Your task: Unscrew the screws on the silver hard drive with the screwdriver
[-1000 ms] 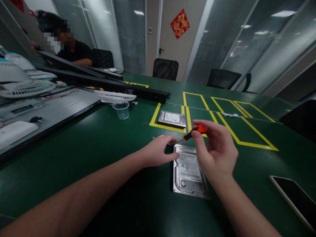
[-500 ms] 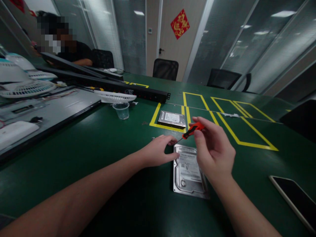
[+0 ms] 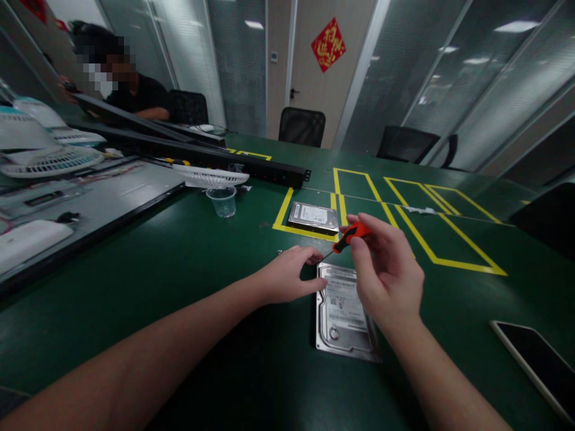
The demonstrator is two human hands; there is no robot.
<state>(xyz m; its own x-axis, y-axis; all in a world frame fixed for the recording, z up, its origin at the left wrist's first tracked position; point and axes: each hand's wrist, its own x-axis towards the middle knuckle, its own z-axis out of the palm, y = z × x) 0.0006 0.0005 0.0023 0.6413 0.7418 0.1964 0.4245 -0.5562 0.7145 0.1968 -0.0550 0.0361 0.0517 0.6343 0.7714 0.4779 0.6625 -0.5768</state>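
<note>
A silver hard drive (image 3: 344,311) with a white label lies flat on the green table in front of me. My left hand (image 3: 294,275) steadies its far left corner, thumb on the left edge and curled fingertips at the corner. In my right hand (image 3: 389,269) is a red and black screwdriver (image 3: 350,236), tilted, with the shaft pointing down and left to that corner. The tip meets the corner beside my left fingertips; whether it sits in a screw is too small to tell. My right hand covers part of the drive's right side.
A second hard drive (image 3: 313,217) lies inside yellow tape beyond the hands. A clear plastic cup (image 3: 223,202) stands left of it, near a white fan grille (image 3: 211,176) and a long black power strip (image 3: 269,170). A phone (image 3: 536,365) lies at right. Another person (image 3: 148,99) sits far left.
My right hand and the screwdriver handle have shifted very slightly left. My left hand and the drive stay in place.
</note>
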